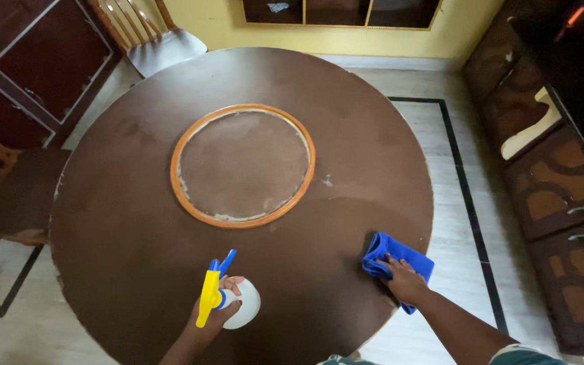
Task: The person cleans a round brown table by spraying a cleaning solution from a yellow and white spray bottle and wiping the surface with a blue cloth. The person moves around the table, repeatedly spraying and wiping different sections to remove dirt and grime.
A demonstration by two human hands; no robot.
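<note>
Hands work the near edge of a round dark-brown counter (136, 223), seen from above. The left hand (214, 312) is closed around the neck of a white spray bottle (243, 305) with a yellow-and-blue trigger head (209, 292); the bottle is held over the counter close to the near rim, its nozzle aimed away from the person toward the counter's middle, its long axis running roughly from the near rim toward the centre. The right hand (405, 277) lies flat, fingers spread, pressing a blue cloth (395, 255) onto the counter near its right rim. The cloth lies under and just beyond the fingers, bunched, with one corner hanging past the wrist toward the counter's edge.

An orange-rimmed round inset (242, 165) sits at the counter's middle, well apart from both hands and up-left of the cloth; the surface between it and the cloth shows a faint smear and pale specks. The bottle is well to the left of the cloth, so each hand has its own stretch of bare wood. To the right of the cloth the counter ends almost at once, above pale tiled floor (454, 169). Wooden chairs (153, 34) stand at the far-left side, and a dark patterned cabinet (555, 182) runs along the right.
</note>
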